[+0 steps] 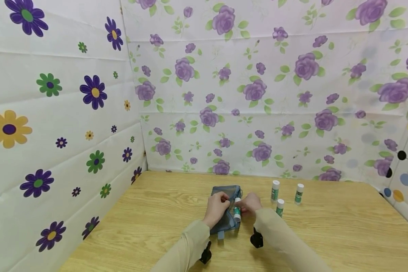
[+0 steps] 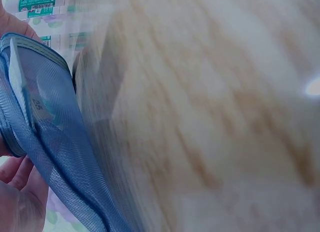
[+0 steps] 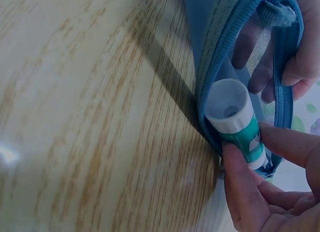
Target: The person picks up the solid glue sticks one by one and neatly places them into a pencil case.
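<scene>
A blue mesh zipper pouch [image 1: 221,226] lies on the table, its zipped mouth spread apart in the right wrist view. My left hand [image 1: 216,207] grips one edge of the pouch [image 2: 65,137], with its fingers showing behind the mesh. Between thumb and fingers, my right hand [image 1: 251,203] pinches a glue stick [image 3: 235,112] with a white cap and green label. That glue stick sits within the pouch's open mouth, against the zipper edge [image 3: 210,77]. Most of the left hand is out of frame in its own wrist view.
Three more glue sticks stand upright right of the pouch: one at the back [image 1: 275,190], one farther right [image 1: 299,193], and one nearer [image 1: 280,207], partly behind the right sleeve. Flowered cloth walls [image 1: 224,94] border the wooden table [image 1: 149,226] at the back and left.
</scene>
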Available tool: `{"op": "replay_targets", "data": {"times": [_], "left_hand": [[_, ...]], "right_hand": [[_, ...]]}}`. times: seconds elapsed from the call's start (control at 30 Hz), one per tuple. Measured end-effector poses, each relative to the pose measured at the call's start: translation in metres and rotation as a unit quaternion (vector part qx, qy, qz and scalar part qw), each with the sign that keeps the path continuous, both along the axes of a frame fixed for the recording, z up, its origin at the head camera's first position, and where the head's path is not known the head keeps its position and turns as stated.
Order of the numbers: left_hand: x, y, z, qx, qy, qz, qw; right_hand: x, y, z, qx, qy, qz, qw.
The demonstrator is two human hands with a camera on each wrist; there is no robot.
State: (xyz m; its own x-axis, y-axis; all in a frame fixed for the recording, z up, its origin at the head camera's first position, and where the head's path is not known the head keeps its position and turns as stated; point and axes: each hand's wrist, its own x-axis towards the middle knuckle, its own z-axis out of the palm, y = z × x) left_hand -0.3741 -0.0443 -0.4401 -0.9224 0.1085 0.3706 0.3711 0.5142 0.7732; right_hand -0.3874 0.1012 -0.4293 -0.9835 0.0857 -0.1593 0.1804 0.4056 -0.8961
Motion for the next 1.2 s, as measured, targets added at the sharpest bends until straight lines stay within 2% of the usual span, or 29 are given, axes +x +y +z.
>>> {"op": "replay_targets", "data": {"times": [0.17, 0.37, 0.5, 0.57, 0.83, 1.03, 1.2], "left_hand": [[-0.002, 0.002, 0.001, 0.001, 0.002, 0.000, 1.0000], [-0.002, 0.002, 0.002, -0.001, 0.008, -0.003, 1.0000], [-0.001, 0.002, 0.005, 0.001, 0.007, -0.006, 1.0000], [-0.001, 0.002, 0.007, 0.000, 0.008, -0.007, 1.0000], [0.001, 0.000, 0.008, 0.000, 0.012, -0.008, 0.9999], [0.001, 0.000, 0.006, -0.007, 0.010, -0.005, 0.9999], [0.002, -0.001, 0.006, -0.003, 0.007, -0.005, 1.0000]], "right_hand": [[0.000, 0.001, 0.004, 0.008, 0.007, -0.003, 1.000], [-0.001, 0.003, 0.007, 0.067, 0.047, 0.000, 0.997], [0.000, 0.003, 0.012, 0.081, 0.062, 0.004, 0.995], [-0.001, 0.003, 0.014, 0.072, 0.060, 0.004, 0.996], [0.003, 0.003, 0.023, -0.029, 0.033, 0.020, 0.999], [0.011, 0.004, 0.034, -0.039, 0.039, 0.048, 0.997], [0.019, 0.006, 0.046, -0.041, 0.042, 0.050, 0.997]]}}
